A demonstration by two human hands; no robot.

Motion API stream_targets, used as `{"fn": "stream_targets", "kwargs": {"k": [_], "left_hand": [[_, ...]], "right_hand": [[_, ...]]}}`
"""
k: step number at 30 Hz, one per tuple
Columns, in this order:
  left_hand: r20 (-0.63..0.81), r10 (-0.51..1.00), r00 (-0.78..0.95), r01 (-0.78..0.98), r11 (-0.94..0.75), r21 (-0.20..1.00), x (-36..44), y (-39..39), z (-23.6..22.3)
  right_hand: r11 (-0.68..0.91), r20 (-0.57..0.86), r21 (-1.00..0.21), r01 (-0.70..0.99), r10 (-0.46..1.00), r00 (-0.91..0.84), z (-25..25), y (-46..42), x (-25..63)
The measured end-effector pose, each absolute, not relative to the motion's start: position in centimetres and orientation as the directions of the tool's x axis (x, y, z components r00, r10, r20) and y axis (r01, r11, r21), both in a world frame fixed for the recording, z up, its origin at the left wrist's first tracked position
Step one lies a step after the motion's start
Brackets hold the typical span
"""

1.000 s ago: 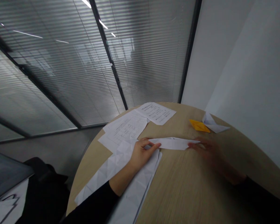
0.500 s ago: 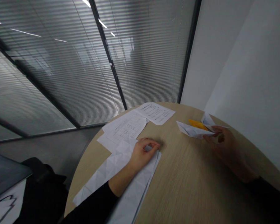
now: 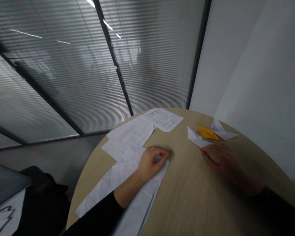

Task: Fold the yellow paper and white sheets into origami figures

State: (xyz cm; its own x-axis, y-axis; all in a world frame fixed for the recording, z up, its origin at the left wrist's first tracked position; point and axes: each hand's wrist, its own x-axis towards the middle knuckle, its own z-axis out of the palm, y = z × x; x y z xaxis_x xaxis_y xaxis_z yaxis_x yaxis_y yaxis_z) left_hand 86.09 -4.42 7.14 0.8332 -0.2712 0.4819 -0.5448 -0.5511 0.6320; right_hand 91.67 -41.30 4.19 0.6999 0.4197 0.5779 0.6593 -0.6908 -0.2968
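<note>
My left hand (image 3: 151, 164) rests on creased white sheets (image 3: 105, 183), thumb and index fingertips together in a ring. Nothing shows between them. On the right, my right hand (image 3: 223, 160) has its thumb and fingertips drawn together at the lower edge of a white folded paper boat (image 3: 198, 141). The hand is partly blurred and covers part of the boat's right end. Just behind lies a small yellow folded paper boat (image 3: 207, 132). Beside it, another white folded paper piece (image 3: 223, 132) with a raised point sits on the table.
Printed sheets (image 3: 164, 119) overlap near the far edge of the round wooden table (image 3: 184, 196). Glass panels with blinds (image 3: 157, 59) stand behind, and a white wall (image 3: 255, 82) rises at the right. A dark bag-like object (image 3: 44, 200) is at lower left.
My right hand has moved left and slightly down. The near white boat now sits apart from the yellow one, and the right-hand white piece is uncovered. My left hand stays put.
</note>
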Motion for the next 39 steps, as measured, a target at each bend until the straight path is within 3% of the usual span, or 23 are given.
{"fn": "stream_targets", "kwargs": {"k": [3,12,22,27,31,39], "left_hand": [[0.486,-0.299,0.821,-0.564,-0.559,0.608,86.1,-4.4,7.1],[0.467,-0.454,0.759,-0.645,-0.621,0.445,85.7,-4.6,6.9],[0.218,-0.594,0.774,-0.628,-0.675,0.387,83.9,-3.4,10.6],[0.138,-0.571,0.809,-0.579,-0.735,0.353,80.0,1.3,13.7],[0.055,-0.533,0.844,-0.526,-0.805,0.276,75.0,5.6,13.5],[0.16,-0.446,0.881,-0.47,-0.866,0.172,67.4,5.7,9.1]], "right_hand": [[-0.685,0.502,-0.269,0.677,0.5,0.706,3.6,-40.9,91.8],[-0.726,0.47,-0.246,0.642,0.49,0.734,1.2,-41.7,92.8],[-0.614,0.443,-0.287,0.735,0.596,0.67,0.8,-40.7,92.6],[-0.603,0.43,-0.315,0.733,0.598,0.677,1.4,-40.5,92.5],[-0.563,0.404,-0.358,0.745,0.626,0.667,2.1,-39.3,91.7],[-0.443,0.37,-0.474,0.761,0.684,0.629,3.5,-32.6,89.5]]}}
